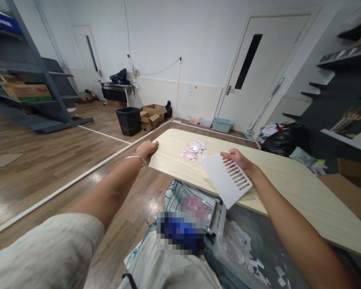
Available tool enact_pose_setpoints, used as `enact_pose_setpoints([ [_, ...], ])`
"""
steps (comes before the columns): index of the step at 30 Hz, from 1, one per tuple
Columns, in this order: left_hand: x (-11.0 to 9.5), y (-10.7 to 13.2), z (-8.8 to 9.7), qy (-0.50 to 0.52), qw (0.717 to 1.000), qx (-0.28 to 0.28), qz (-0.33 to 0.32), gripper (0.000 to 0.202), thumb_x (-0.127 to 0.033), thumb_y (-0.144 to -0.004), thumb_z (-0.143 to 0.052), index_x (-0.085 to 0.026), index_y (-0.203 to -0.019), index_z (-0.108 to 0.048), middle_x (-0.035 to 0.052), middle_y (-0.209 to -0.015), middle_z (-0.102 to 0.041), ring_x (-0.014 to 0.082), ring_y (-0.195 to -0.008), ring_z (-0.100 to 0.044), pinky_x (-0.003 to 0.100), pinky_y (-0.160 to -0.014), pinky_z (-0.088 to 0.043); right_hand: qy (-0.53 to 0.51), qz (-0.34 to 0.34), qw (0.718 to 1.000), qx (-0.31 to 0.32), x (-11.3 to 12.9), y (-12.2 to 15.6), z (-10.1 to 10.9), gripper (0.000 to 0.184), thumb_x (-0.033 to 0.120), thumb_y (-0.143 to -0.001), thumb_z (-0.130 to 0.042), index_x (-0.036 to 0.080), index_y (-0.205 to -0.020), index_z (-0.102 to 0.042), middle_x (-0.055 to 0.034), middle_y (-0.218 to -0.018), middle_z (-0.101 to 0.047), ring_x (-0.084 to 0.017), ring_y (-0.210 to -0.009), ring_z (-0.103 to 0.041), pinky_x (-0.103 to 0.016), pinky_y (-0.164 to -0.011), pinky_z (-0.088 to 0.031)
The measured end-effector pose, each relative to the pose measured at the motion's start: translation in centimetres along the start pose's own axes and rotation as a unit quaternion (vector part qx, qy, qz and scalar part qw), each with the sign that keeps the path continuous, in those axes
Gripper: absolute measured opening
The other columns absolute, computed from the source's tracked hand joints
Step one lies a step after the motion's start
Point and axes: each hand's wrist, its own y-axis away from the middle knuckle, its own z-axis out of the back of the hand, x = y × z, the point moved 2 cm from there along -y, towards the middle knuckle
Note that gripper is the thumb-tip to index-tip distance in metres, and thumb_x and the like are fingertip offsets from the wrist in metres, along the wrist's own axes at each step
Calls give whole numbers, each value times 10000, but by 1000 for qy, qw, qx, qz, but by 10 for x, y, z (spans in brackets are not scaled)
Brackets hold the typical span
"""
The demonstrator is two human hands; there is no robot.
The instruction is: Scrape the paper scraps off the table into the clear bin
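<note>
My right hand [237,157] is closed on the slotted side of a flat white plastic scraper [219,174], which is held tilted over the front edge of the table [174,140]. At the table's left end, my left hand [149,148] grips the edge, its fingers partly hidden. Between my hands, a loose pile of small white and pink paper pieces [195,149] lies on the tabletop. Below the front edge stands a clear plastic bin [228,253] with many white paper scraps [239,241] inside. Beside it, pinkish scraps [195,206] lie on striped cloth [174,196].
A black waste bin [128,121] and open cardboard boxes [152,116] stand on the floor beyond the table. A light blue basket [222,125] sits by the wall. To the right are a black bag [285,140] and a carton [343,192]; grey shelving [54,92] rises at left.
</note>
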Motion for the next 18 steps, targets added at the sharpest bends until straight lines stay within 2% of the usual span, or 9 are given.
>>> enact_pose_setpoints([
  [4, 0, 0, 0, 2, 1000, -1, 0, 766, -583, -1244, -476, -89, -1643, -905, 292, -1700, -845, 478, -1585, -840, 438, -1173, -690, -58, 34, 994, -82, -2, -9, 16, 745, 910, -773, -1013, 298, -752, -588, -8, -640, -615, -184, -561, -555, -337, -539, -455],
  [6, 0, 1, 1, 2, 1000, -2, 1, 757, -588, -1250, -487, -94, -1636, -911, 294, -1691, -849, 478, -1571, -850, 435, -1168, -694, -92, 55, 985, -132, -3, -15, 23, 664, 860, -809, -967, 313, -816, -589, 2, -647, -606, -197, -576, -558, -343, -548, -493],
  [9, 0, 2, 2, 4, 1000, -2, 2, 759, -593, -1270, -482, -92, -1652, -905, 295, -1698, -845, 476, -1588, -843, 437, -1207, -688, -127, 76, 972, -185, -4, -23, 32, 585, 768, -814, -943, 328, -851, -561, 41, -610, -512, -170, -541, -437, -316, -501, -432],
  [11, -1, 3, 2, 5, 1000, -1, 0, 755, -582, -1274, -484, -88, -1667, -898, 294, -1713, -835, 479, -1608, -830, 448, -1243, -680, -132, 78, 970, -188, -6, -26, 34, 579, 728, -797, -955, 333, -840, -533, 57, -591, -449, -158, -535, -378, -302, -479, -393],
  [14, -2, 5, 3, 7, 1000, -1, 0, 741, -550, -1270, -492, -76, -1672, -894, 303, -1710, -831, 484, -1597, -837, 461, -1253, -685, -137, 78, 970, -183, -10, -27, 34, 592, 691, -773, -984, 343, -817, -506, 67, -572, -386, -161, -538, -362, -305, -466, -395],
  [18, -3, 7, 4, 9, 1000, -1, -1, 769, -561, -1278, -470, -54, -1681, -883, 314, -1726, -816, 488, -1601, -834, 464, -1248, -687, -157, 81, 964, -197, -14, -27, 36, 603, 661, -786, -985, 343, -809, -474, 71, -574, -368, -151, -530, -300, -305, -442, -368],
])
